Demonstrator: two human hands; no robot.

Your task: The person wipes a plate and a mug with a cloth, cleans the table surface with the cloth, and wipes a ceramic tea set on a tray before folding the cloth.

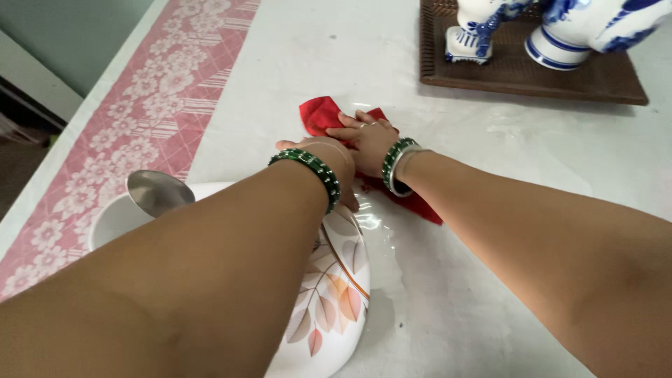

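A red cloth (318, 114) lies on the white table (532, 154), partly under both hands. My right hand (367, 140) rests flat on it, fingers spread toward the left, with green and silver bangles at the wrist. My left hand (329, 157), also with green bangles, sits just left of the right one, its fingers mostly hidden behind the wrist; whether it grips the cloth cannot be made out. Below my left forearm is a white plate (336, 294) with an orange leaf pattern.
A white cup (112, 220) with a metal spoon (155, 190) stands at the left, beside a pink floral runner (161, 91). A dark brown tray (518, 73) at the back right carries blue and white ceramic pieces (560, 31).
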